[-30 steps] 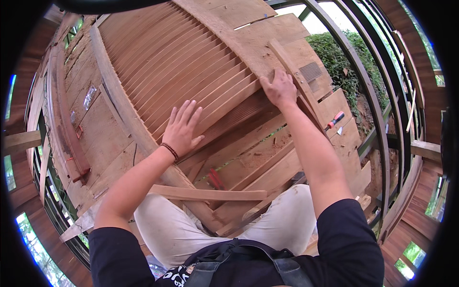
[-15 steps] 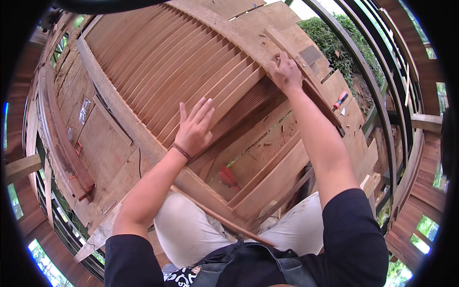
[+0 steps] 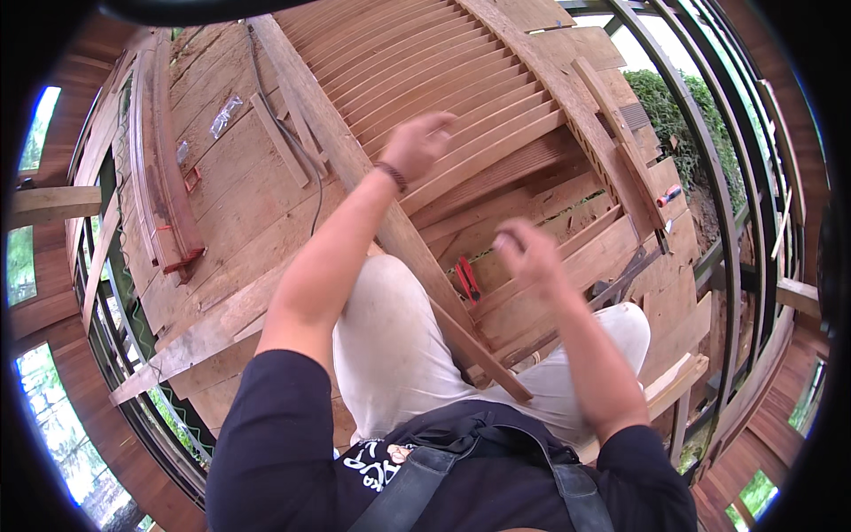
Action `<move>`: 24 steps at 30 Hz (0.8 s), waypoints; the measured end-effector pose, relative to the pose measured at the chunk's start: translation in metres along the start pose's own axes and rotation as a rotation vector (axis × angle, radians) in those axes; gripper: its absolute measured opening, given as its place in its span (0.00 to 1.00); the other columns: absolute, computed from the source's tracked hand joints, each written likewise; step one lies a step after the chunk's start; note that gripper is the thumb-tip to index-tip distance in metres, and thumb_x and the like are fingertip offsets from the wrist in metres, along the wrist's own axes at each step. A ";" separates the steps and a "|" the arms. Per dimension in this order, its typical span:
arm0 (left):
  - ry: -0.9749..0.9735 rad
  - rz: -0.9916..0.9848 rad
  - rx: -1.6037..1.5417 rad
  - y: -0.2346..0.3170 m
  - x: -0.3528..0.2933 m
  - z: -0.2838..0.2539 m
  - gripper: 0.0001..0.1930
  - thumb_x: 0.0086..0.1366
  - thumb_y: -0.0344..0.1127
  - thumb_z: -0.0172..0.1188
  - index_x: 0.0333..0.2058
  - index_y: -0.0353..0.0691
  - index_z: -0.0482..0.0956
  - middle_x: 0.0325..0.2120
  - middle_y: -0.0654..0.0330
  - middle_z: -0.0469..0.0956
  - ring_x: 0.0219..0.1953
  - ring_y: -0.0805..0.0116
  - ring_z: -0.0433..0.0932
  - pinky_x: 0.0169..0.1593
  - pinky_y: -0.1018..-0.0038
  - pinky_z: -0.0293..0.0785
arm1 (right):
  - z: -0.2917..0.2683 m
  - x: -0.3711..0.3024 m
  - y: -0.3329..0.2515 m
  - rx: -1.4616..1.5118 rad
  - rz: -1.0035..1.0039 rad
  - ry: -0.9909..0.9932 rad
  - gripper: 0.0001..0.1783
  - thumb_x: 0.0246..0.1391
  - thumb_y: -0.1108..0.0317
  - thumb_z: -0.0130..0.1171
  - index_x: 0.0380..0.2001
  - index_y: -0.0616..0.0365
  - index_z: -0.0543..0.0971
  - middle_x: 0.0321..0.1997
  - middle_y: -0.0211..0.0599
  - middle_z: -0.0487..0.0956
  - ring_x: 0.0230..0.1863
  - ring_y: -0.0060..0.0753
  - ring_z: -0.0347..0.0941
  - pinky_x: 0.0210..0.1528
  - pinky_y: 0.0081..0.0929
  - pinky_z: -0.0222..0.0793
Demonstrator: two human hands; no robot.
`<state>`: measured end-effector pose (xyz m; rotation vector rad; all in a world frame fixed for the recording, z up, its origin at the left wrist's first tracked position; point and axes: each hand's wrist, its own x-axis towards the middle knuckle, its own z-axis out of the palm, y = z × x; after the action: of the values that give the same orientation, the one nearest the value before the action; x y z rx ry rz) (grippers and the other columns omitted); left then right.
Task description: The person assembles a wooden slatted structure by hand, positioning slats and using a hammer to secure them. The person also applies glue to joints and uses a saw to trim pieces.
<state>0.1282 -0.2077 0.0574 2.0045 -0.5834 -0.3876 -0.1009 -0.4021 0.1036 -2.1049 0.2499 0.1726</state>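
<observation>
A wooden louvre frame (image 3: 297, 66) lies in front of me, with a row of parallel curved slats (image 3: 425, 75) set between its two side rails. My left hand (image 3: 418, 149) is over the slats near the left rail, its fingers pointing right and partly apart, with nothing visible in them. A beaded bracelet (image 3: 391, 176) circles that wrist. My right hand (image 3: 530, 255) hangs above the unslatted end of the frame, smeared by motion, so its finger pose is unclear. Below and left of it, a red tool (image 3: 467, 280) lies inside the frame opening.
A screwdriver (image 3: 669, 196) with a red and blue handle lies beyond the right rail. Dark reddish curved lengths (image 3: 168, 177) lie at far left, near a clear plastic packet (image 3: 225, 116). A loose strip (image 3: 479, 350) crosses between my knees. Metal railings (image 3: 709, 133) stand at right.
My right hand has left the right rail and come back toward me over the opening. The left hand has lifted from the slats' near end. The view has shifted, placing the frame farther right.
</observation>
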 end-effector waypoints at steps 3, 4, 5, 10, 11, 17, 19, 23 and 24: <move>0.275 0.022 0.336 -0.018 -0.043 -0.053 0.23 0.70 0.37 0.60 0.62 0.43 0.77 0.64 0.49 0.74 0.70 0.51 0.68 0.72 0.59 0.62 | 0.024 -0.057 -0.030 -0.076 0.020 -0.454 0.26 0.63 0.55 0.63 0.55 0.64 0.76 0.45 0.56 0.84 0.46 0.53 0.82 0.50 0.43 0.77; 0.225 -0.044 0.429 -0.027 -0.061 -0.055 0.25 0.70 0.38 0.61 0.64 0.44 0.74 0.67 0.49 0.70 0.72 0.50 0.64 0.73 0.56 0.58 | 0.031 -0.064 -0.035 -0.134 0.061 -0.555 0.26 0.62 0.55 0.62 0.55 0.65 0.75 0.45 0.58 0.83 0.46 0.56 0.82 0.50 0.45 0.77; 0.215 -0.031 0.514 -0.036 -0.082 -0.048 0.27 0.70 0.40 0.61 0.66 0.45 0.72 0.70 0.50 0.66 0.74 0.50 0.59 0.75 0.53 0.54 | 0.038 -0.070 -0.039 -0.184 0.072 -0.650 0.27 0.62 0.55 0.61 0.55 0.66 0.73 0.44 0.61 0.83 0.47 0.58 0.81 0.50 0.47 0.76; 0.005 -0.086 0.679 -0.070 -0.103 -0.048 0.35 0.69 0.48 0.62 0.71 0.48 0.64 0.78 0.55 0.48 0.80 0.49 0.42 0.76 0.40 0.42 | 0.051 -0.076 -0.046 -0.117 0.149 -0.717 0.23 0.61 0.63 0.56 0.54 0.68 0.71 0.43 0.66 0.82 0.48 0.66 0.80 0.53 0.53 0.74; -0.055 -0.102 0.672 -0.070 -0.099 -0.055 0.36 0.68 0.49 0.62 0.71 0.48 0.64 0.78 0.55 0.48 0.80 0.50 0.42 0.76 0.39 0.42 | 0.049 -0.074 -0.047 -0.069 0.146 -0.723 0.22 0.61 0.64 0.56 0.53 0.69 0.71 0.42 0.66 0.82 0.48 0.67 0.80 0.53 0.53 0.74; -0.085 -0.294 0.527 -0.030 -0.070 -0.080 0.31 0.66 0.47 0.64 0.65 0.42 0.74 0.70 0.47 0.66 0.72 0.49 0.63 0.71 0.57 0.61 | -0.007 -0.063 -0.051 0.373 0.225 -0.496 0.19 0.64 0.69 0.55 0.54 0.67 0.68 0.34 0.48 0.83 0.30 0.35 0.83 0.32 0.36 0.78; 0.074 -0.226 0.546 -0.010 -0.060 -0.059 0.27 0.65 0.45 0.66 0.59 0.37 0.79 0.56 0.44 0.80 0.59 0.47 0.79 0.63 0.62 0.73 | -0.029 -0.055 -0.043 0.475 0.192 -0.285 0.18 0.64 0.71 0.54 0.55 0.67 0.68 0.33 0.46 0.83 0.30 0.33 0.82 0.33 0.36 0.79; -0.028 0.020 0.640 0.030 -0.033 0.007 0.24 0.65 0.45 0.66 0.55 0.36 0.80 0.50 0.45 0.81 0.55 0.48 0.79 0.60 0.59 0.75 | -0.061 -0.033 0.001 0.304 0.213 0.264 0.15 0.61 0.70 0.58 0.48 0.65 0.72 0.33 0.42 0.81 0.31 0.31 0.81 0.33 0.34 0.78; -0.037 0.067 0.640 0.039 -0.027 0.026 0.25 0.65 0.46 0.67 0.54 0.36 0.80 0.49 0.46 0.81 0.54 0.48 0.80 0.59 0.58 0.76 | -0.068 -0.026 0.017 0.095 0.213 0.417 0.17 0.59 0.67 0.61 0.47 0.65 0.72 0.33 0.47 0.82 0.32 0.40 0.82 0.35 0.38 0.78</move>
<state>0.0840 -0.2276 0.0801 2.5788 -0.8744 -0.2082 -0.1288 -0.4660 0.1299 -2.0002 0.7177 -0.1543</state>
